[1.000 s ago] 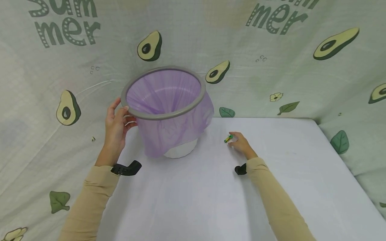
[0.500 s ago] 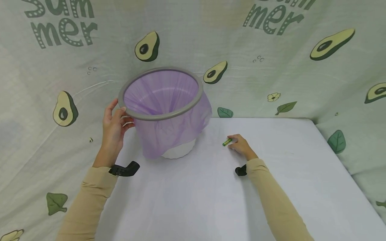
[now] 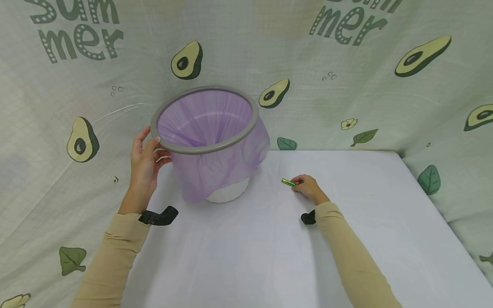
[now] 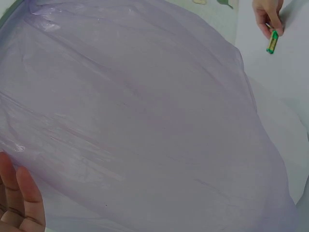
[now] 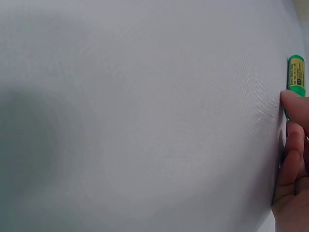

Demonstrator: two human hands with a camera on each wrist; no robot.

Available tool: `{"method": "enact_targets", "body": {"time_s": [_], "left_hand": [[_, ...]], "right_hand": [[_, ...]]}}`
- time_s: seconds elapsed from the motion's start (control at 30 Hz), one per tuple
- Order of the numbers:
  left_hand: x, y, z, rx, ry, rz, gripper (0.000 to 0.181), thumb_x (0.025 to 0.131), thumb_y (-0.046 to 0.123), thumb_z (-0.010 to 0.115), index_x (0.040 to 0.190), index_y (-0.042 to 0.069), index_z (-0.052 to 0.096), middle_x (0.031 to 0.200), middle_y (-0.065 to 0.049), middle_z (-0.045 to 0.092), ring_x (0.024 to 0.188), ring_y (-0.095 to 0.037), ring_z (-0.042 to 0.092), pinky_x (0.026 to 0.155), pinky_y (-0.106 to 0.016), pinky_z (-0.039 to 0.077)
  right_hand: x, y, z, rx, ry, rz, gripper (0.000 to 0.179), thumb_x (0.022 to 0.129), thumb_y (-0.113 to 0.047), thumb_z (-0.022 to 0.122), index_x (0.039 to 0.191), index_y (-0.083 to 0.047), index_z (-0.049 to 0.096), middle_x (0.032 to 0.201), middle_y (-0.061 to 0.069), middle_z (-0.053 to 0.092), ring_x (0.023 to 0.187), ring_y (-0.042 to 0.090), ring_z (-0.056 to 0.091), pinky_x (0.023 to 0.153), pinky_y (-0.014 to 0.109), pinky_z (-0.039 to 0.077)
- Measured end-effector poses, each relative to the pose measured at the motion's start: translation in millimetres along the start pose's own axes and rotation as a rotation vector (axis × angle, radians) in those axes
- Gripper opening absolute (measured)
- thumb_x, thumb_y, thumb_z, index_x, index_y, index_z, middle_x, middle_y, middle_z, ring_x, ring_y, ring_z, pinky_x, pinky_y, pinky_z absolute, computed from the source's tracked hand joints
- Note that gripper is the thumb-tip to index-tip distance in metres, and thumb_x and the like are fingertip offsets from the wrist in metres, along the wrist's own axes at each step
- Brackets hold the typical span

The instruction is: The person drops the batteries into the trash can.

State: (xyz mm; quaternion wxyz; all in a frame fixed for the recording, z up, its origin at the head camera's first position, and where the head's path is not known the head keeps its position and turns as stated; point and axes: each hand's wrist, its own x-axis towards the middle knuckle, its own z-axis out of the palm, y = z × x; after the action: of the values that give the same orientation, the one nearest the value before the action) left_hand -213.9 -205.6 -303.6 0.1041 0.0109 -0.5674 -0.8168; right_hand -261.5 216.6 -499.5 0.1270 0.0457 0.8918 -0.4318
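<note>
On the left in the head view stands a white trash can with a grey rim, lined with a thin purple bag that hangs over its outside. My left hand grips the rim's left side, thumb on top and other fingers beneath or beside the bag. Low over the white table, my right hand pinches a small green and yellow battery by one end; its other end points left toward the can. The right wrist view shows thumb and fingers on the battery. The can's bottom inside is hidden.
The white table runs from the can to its right edge. A pale cloth printed with avocados and leaves hangs behind and along the sides. Each wrist wears a black camera mount.
The right hand has come slightly nearer to me, and the battery has turned in its fingers so that its free end points left. The left hand keeps its grip on the rim.
</note>
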Motion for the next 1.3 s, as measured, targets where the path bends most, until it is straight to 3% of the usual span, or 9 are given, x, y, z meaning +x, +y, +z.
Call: {"method": "enact_targets", "body": {"time_s": [0.53,1.3], "left_hand": [[0.1,0.9,-0.6,-0.007,0.000,0.000,0.053,0.092,0.016,0.057,0.139,0.019,0.033,0.075,0.000,0.061,0.059,-0.013,0.060,0.057,-0.023,0.052],[-2.3,-0.7,-0.7,0.035,0.003,0.010,0.054,0.092,0.019,0.057,0.140,0.019,0.032,0.078,0.001,0.060,0.061,-0.012,0.060,0.058,-0.022,0.052]], "right_hand": [[-2.4,-4.4,1.6,0.004,0.004,0.011,0.023,0.083,-0.007,0.066,0.103,0.003,0.059,0.089,0.007,0.052,0.082,0.018,0.047,0.070,0.025,0.040],[-5.5,-2.2,-6.7,-0.055,-0.020,-0.003,0.027,0.085,-0.018,0.066,0.103,0.001,0.059,0.087,0.006,0.056,0.076,0.016,0.050,0.065,0.022,0.041]]}}
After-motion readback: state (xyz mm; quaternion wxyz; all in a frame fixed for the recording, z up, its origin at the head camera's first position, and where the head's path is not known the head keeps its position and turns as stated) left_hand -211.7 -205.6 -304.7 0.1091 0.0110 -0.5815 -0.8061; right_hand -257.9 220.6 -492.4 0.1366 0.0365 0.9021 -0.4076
